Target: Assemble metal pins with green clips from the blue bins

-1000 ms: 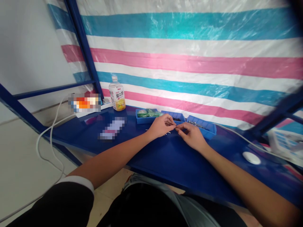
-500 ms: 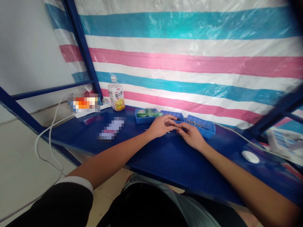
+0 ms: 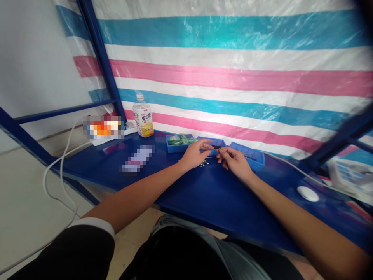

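Observation:
My left hand (image 3: 196, 154) hovers at the front of the bins, its fingers loosely spread with nothing visible between them. Just to its right, my right hand (image 3: 234, 163) has thumb and index finger pinched together; whatever is between them is too small to make out. Several thin metal pieces (image 3: 204, 163) lie on the blue table beside my left hand. Behind both hands sits a middle blue bin (image 3: 204, 139) of small dark parts. A left blue bin (image 3: 178, 149) contains green packets (image 3: 183, 139). The right blue bin (image 3: 259, 160), holding metal parts, is partly covered by my right hand.
A drink bottle (image 3: 143, 118) stands at the back left, near a blurred phone-shaped item (image 3: 138, 158). A white oval object (image 3: 308, 193) lies on the right, beside a white cable (image 3: 291, 163). Blue frame posts (image 3: 100, 58) and a striped sheet (image 3: 233, 81) border the table.
My hands have moved apart from each other. The left fingers have come off the right hand's fingertips, showing the dark parts in the middle bin and more metal pieces.

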Available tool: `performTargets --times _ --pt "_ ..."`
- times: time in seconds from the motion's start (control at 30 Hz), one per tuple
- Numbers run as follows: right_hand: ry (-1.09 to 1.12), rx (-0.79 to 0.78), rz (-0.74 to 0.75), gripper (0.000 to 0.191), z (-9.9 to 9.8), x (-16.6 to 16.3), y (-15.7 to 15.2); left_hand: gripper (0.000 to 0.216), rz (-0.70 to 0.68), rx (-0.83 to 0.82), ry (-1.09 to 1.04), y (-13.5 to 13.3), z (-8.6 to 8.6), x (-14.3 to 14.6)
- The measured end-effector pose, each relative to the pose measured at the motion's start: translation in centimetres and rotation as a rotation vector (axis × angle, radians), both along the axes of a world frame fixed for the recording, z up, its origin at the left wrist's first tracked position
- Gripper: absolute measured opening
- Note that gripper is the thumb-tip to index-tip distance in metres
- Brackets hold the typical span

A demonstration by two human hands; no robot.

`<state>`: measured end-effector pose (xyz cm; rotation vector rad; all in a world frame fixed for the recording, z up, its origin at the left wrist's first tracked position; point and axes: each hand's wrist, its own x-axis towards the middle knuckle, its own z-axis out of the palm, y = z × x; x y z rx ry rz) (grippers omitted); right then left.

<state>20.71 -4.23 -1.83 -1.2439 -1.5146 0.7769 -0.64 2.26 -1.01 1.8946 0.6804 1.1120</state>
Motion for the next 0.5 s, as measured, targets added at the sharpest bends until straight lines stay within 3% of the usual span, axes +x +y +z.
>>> performTargets --times 0.13,0.27,0.5 --pt "-0.277 0.058 -0.151 0.056 0.5 0.6 0.2 0.043 0.026 0.019 0.028 0.1 -0.1 -0.2" --pt "-0.73 0.25 -0.16 0.034 0.8 0.9 -0.5 0.042 0.018 0.036 0.045 -0.1 0.0 -0.2" --pt "-1.118 0.125 -0.175 0.026 0.0 0.1 -0.6 0.041 0.022 0.057 0.062 -0.1 0.0 -0.2"
